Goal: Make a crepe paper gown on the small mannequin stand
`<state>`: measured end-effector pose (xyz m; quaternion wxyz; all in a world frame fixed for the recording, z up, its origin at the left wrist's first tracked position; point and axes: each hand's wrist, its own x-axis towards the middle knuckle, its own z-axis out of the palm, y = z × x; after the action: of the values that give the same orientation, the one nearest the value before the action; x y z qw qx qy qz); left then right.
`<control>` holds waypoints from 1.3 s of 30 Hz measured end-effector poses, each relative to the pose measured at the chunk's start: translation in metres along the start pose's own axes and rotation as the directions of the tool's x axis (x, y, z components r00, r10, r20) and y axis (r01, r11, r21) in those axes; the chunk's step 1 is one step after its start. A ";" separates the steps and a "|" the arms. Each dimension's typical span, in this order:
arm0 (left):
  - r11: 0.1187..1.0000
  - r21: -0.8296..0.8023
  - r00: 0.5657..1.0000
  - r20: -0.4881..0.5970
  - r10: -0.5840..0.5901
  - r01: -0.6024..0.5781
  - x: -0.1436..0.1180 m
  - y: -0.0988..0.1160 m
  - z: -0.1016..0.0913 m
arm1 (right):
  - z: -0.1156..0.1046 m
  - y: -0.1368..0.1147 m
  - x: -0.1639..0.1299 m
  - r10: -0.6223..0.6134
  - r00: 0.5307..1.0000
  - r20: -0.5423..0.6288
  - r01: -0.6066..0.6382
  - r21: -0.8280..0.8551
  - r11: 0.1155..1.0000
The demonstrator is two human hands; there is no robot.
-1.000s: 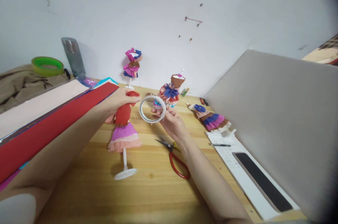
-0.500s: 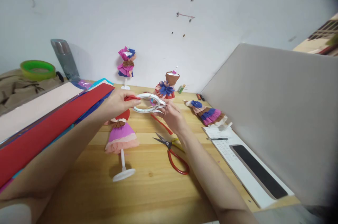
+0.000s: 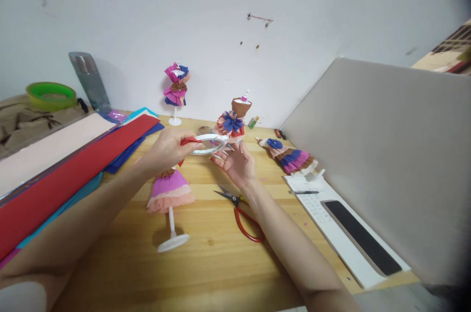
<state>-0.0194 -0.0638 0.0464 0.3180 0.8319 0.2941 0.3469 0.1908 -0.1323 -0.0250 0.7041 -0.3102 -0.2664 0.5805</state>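
While the left hand (image 3: pixel 167 149) pinches the red paper (image 3: pixel 188 142) against the tape ring (image 3: pixel 209 144), the right hand (image 3: pixel 235 162) spreads open-fingered under that ring, above the scissors (image 3: pixel 239 209).

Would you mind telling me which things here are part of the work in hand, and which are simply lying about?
In use:
- roll of tape, between left hand and right hand
- red paper strip, pinched in the left hand's grip
- paper-dress doll on a white stand, just below the hands

Lying about:
- red-handled scissors
- phone
- pen
- green tape roll
- sheets of coloured paper
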 end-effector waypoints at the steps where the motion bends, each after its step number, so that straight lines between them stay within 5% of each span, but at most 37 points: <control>1: 1.000 0.018 1.000 0.004 -0.002 0.002 0.000 0.000 -0.001 | 0.000 -0.001 0.000 0.011 1.000 0.015 -0.011 0.015 1.000; 4: 1.000 0.015 1.000 -0.003 -0.021 0.021 0.003 0.002 -0.005 | 0.000 -0.002 0.000 0.019 0.999 0.036 -0.019 0.003 1.000; 7: 0.998 -0.024 0.998 -0.011 -0.061 0.060 0.004 0.003 -0.007 | 0.000 -0.001 -0.001 -0.128 0.991 -0.035 0.122 -0.137 0.983; 11: 0.996 -0.040 0.996 0.027 -0.081 0.082 0.003 0.004 -0.007 | 0.005 0.001 -0.007 -0.537 0.843 -0.024 0.460 -0.484 0.744; 13: 0.996 -0.042 0.996 0.052 -0.074 0.076 0.003 0.004 -0.007 | 0.009 0.000 -0.011 -0.624 0.780 0.050 0.525 -0.595 0.609; 15: 0.997 -0.041 0.995 0.076 -0.063 0.066 0.003 0.003 -0.008 | 0.013 -0.003 -0.015 -0.612 0.783 0.109 0.526 -0.642 0.558; 23: 0.984 -0.085 0.977 0.160 -0.144 0.159 0.007 0.008 -0.018 | 0.017 -0.005 -0.017 -0.349 0.913 0.209 0.394 -0.673 0.626; 26: 0.966 -0.148 0.967 0.176 -0.184 0.210 0.005 0.011 -0.019 | 0.017 -0.006 -0.019 -0.215 0.928 0.303 0.371 -0.727 0.577; 32: 0.931 -0.232 0.941 0.254 -0.222 0.283 0.002 0.011 -0.020 | 0.018 -0.014 -0.023 -0.181 0.869 0.460 0.484 -0.866 0.125; 36: 0.911 -0.267 0.936 0.250 -0.249 0.313 0.003 0.013 -0.021 | 0.020 -0.016 -0.026 -0.311 0.857 0.410 0.453 -0.888 0.078; 39: 0.901 -0.260 0.925 0.253 -0.283 0.347 0.003 0.013 -0.019 | 0.025 -0.014 -0.031 -0.563 0.731 0.386 0.459 -0.888 -0.014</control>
<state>-0.0289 -0.0634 0.0680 0.5219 0.7467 0.3342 0.2416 0.1760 -0.1615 0.0021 0.5265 -0.5758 -0.6250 -0.0261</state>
